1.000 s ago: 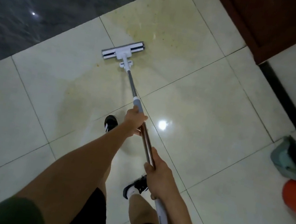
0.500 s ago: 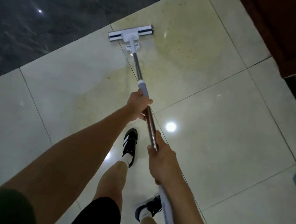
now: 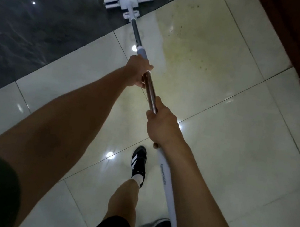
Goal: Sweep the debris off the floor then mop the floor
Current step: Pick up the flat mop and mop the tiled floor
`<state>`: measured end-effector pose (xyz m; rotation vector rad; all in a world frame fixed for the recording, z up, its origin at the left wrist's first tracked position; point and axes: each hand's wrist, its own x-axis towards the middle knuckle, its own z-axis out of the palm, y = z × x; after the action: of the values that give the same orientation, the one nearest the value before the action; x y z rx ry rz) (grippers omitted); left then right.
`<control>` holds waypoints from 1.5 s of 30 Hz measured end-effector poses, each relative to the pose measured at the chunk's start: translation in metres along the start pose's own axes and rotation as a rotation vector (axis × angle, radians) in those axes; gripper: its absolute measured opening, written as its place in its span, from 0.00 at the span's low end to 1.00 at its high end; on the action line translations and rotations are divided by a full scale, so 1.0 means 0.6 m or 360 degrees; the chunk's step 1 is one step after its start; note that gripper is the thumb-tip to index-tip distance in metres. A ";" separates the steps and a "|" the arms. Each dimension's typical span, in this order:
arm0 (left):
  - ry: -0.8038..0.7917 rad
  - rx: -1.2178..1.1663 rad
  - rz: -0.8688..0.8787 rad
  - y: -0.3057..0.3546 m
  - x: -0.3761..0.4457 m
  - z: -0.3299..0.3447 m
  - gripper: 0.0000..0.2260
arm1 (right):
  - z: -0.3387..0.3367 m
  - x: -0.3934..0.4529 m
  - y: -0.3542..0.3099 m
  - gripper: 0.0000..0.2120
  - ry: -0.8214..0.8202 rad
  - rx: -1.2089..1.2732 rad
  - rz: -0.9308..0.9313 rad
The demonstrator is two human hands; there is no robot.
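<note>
Both hands, left hand (image 3: 137,71) and right hand (image 3: 162,124), grip the mop (image 3: 149,91) handle.

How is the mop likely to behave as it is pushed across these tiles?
The mop probably stays stiff: its shaft runs straight between the left hand and right hand. Its flat head likely glides easily on the glossy floor. It seems light, being slim.

Both hands, left hand (image 3: 137,70) & right hand (image 3: 163,124), grip mop (image 3: 136,30); head on dark tiles (image 3: 32,22).
</note>
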<state>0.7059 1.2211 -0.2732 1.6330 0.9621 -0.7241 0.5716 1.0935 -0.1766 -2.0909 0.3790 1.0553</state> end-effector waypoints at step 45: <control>-0.0206 0.0359 -0.0010 -0.353 -0.388 0.399 0.09 | -0.025 -0.427 0.502 0.27 0.0041 0.0364 0.0245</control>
<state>0.4096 0.9615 -0.2407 1.7538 0.8165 -0.9588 0.2565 0.8620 -0.1178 -1.8962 0.6511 1.0219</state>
